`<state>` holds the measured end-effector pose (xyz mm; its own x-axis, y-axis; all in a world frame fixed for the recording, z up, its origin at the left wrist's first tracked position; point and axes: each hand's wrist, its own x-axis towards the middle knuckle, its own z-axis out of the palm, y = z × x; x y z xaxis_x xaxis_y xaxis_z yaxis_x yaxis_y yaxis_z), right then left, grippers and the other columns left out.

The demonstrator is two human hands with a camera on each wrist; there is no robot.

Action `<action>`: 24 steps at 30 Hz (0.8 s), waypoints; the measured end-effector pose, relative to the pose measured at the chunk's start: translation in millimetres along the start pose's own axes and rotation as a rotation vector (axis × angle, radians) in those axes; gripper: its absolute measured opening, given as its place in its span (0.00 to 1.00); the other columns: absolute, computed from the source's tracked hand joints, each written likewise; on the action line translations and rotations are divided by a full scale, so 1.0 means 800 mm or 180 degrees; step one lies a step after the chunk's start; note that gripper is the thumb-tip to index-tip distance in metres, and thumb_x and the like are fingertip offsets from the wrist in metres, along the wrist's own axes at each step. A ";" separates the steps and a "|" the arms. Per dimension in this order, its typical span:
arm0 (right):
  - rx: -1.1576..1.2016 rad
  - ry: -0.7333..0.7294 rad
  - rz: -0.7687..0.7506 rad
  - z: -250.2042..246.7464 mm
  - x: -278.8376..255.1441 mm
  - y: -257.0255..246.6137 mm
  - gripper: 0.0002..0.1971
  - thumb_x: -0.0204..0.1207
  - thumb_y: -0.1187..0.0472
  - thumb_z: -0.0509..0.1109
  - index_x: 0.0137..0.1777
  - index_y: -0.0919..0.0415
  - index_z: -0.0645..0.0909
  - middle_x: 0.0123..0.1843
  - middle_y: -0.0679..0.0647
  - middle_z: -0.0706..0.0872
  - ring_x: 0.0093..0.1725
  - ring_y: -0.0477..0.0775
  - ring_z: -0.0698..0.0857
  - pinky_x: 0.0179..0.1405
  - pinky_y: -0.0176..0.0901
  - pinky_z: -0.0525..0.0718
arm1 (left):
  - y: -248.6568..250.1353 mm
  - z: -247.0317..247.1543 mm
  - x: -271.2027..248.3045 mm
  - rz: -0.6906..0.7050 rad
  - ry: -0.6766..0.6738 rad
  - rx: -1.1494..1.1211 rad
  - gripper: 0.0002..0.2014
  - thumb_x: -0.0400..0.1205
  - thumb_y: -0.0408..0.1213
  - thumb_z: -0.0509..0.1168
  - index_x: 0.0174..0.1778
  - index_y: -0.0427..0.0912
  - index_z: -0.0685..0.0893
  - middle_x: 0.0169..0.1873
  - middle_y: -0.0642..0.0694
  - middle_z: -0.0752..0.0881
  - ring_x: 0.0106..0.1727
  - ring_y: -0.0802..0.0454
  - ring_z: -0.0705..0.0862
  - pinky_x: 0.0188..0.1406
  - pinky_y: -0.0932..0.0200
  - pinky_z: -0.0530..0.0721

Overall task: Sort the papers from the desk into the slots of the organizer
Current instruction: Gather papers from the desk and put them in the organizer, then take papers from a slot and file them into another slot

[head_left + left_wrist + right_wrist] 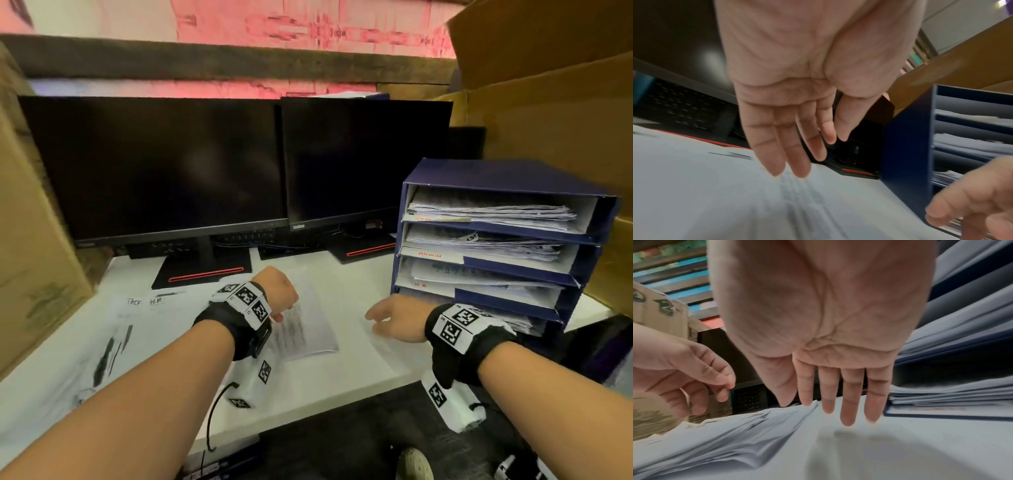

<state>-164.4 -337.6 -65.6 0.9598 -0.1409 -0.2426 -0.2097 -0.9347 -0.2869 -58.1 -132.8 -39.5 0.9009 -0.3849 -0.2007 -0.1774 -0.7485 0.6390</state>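
Note:
A stack of printed papers [308, 329] lies on the white desk [356, 373] in front of the monitors. My left hand [284, 298] hangs over the stack's left edge, fingers straight and holding nothing; its fingertips [801, 170] come down close to the top sheet [735, 194]. My right hand [383, 317] is open just right of the stack, fingers [847, 402] stretched out above the white surface. The blue organizer [496, 178] stands at the right, its slots [489, 212] filled with papers and labelled in red. The stack [725, 443] and my left hand [694, 374] also show in the right wrist view.
More loose sheets [144, 308] lie spread on the desk's left side. Two dark monitors [157, 164] stand at the back on stands. Cardboard boxes [30, 240] flank the desk on the left and behind the organizer on the right [548, 120].

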 end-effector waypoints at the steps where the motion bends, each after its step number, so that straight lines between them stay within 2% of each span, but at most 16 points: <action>1: 0.0002 -0.0053 -0.0088 0.002 0.008 -0.015 0.22 0.83 0.55 0.62 0.77 0.53 0.73 0.76 0.51 0.76 0.73 0.51 0.76 0.72 0.39 0.69 | -0.014 -0.012 -0.001 -0.0081 0.0079 0.0122 0.12 0.84 0.31 0.61 0.60 0.31 0.84 0.55 0.36 0.88 0.52 0.38 0.89 0.38 0.54 0.87; 3: 0.0000 -0.0147 -0.0235 0.008 0.023 -0.044 0.23 0.83 0.54 0.62 0.77 0.52 0.72 0.76 0.52 0.75 0.73 0.51 0.76 0.71 0.38 0.69 | -0.047 -0.036 0.003 -0.0192 0.0265 0.0308 0.13 0.83 0.30 0.62 0.61 0.31 0.84 0.56 0.36 0.87 0.56 0.39 0.88 0.30 0.59 0.83; 4: 0.0007 -0.0201 -0.0302 0.012 0.033 -0.059 0.23 0.83 0.53 0.62 0.78 0.50 0.72 0.77 0.52 0.75 0.73 0.51 0.76 0.71 0.39 0.69 | -0.066 -0.050 0.003 -0.0275 0.0356 0.0446 0.13 0.82 0.31 0.62 0.60 0.32 0.84 0.56 0.36 0.87 0.57 0.39 0.87 0.29 0.61 0.81; 7: -0.0030 -0.0378 -0.0436 0.022 0.054 -0.095 0.24 0.82 0.51 0.62 0.79 0.46 0.69 0.80 0.50 0.72 0.75 0.51 0.74 0.75 0.42 0.67 | -0.123 -0.079 -0.002 -0.0618 0.0505 0.1087 0.15 0.81 0.38 0.63 0.60 0.35 0.85 0.59 0.39 0.86 0.60 0.43 0.85 0.44 0.59 0.80; 10: -0.0345 -0.0632 -0.0574 0.036 0.076 -0.125 0.27 0.81 0.48 0.62 0.80 0.44 0.67 0.82 0.48 0.68 0.78 0.52 0.70 0.79 0.46 0.63 | -0.175 -0.089 -0.014 -0.0865 0.0127 0.1751 0.20 0.85 0.44 0.59 0.68 0.38 0.80 0.69 0.41 0.81 0.70 0.45 0.78 0.63 0.59 0.75; 12: -0.0619 -0.0808 -0.0661 0.046 0.091 -0.140 0.28 0.80 0.47 0.62 0.81 0.44 0.66 0.83 0.47 0.66 0.80 0.52 0.67 0.80 0.46 0.60 | -0.199 -0.091 -0.025 -0.0978 -0.0082 0.1870 0.22 0.84 0.47 0.61 0.72 0.41 0.77 0.72 0.44 0.77 0.73 0.47 0.75 0.69 0.59 0.72; 15: -0.0834 -0.0819 -0.0674 0.048 0.102 -0.143 0.27 0.81 0.49 0.60 0.81 0.44 0.65 0.83 0.46 0.64 0.81 0.51 0.65 0.79 0.44 0.59 | -0.205 -0.091 -0.031 -0.0904 -0.0140 0.1789 0.25 0.82 0.47 0.64 0.75 0.44 0.72 0.75 0.46 0.72 0.74 0.49 0.73 0.69 0.61 0.71; 19: -0.0869 -0.0836 -0.0584 0.038 0.109 -0.127 0.27 0.82 0.48 0.60 0.81 0.42 0.65 0.84 0.47 0.62 0.82 0.52 0.63 0.81 0.46 0.56 | -0.196 -0.087 -0.018 -0.0667 -0.0202 0.1710 0.29 0.82 0.52 0.64 0.78 0.48 0.69 0.78 0.48 0.68 0.77 0.48 0.69 0.71 0.58 0.70; 24: -0.0788 -0.0754 -0.0409 0.031 0.111 -0.085 0.26 0.81 0.47 0.61 0.79 0.40 0.67 0.83 0.45 0.64 0.81 0.50 0.64 0.82 0.47 0.57 | -0.171 -0.065 0.001 -0.0354 -0.0372 0.1820 0.30 0.80 0.53 0.65 0.77 0.47 0.70 0.77 0.48 0.69 0.77 0.48 0.69 0.74 0.54 0.68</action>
<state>-69.5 -278.5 -91.0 0.8996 0.0352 -0.4354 -0.0110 -0.9946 -0.1031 -12.3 -2.4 -88.4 0.8824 -0.3201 -0.3447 -0.2989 -0.9474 0.1145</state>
